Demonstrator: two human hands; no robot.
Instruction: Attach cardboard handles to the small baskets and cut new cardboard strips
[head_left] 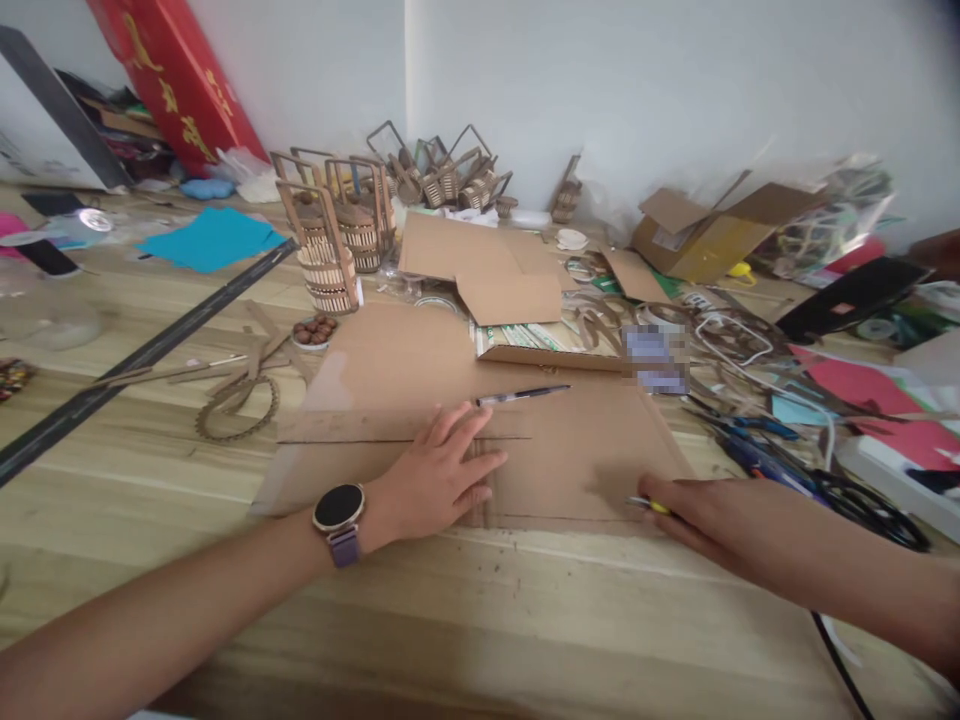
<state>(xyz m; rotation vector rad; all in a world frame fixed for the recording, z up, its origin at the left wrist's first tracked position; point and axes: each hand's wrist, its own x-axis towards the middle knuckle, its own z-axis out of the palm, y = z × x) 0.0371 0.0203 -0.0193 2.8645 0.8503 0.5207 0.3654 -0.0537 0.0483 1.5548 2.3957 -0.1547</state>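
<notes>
A large sheet of brown cardboard (pixel 600 440) lies flat on the wooden table in front of me. My left hand (pixel 439 475) rests on it with the fingers spread, a watch (pixel 339 515) on its wrist. Over the sheet's right front part, my right hand (pixel 679 505) is closed round a small yellow utility knife (pixel 658 507). Its metal tip points left, close to the cardboard; whether it touches cannot be made out. A dark pen (pixel 523 394) lies just beyond my left fingertips. Dark straight lines run across the sheet, one beside my left hand.
Bamboo baskets (pixel 328 265) with tall handles stand at the back left, near a bowl of brown balls (pixel 313 332). Cut cardboard pieces (pixel 510 295) lie behind the sheet. An opened carton (pixel 720 235) stands at the back right. A blue-handled tool (pixel 765 460) and cables lie right.
</notes>
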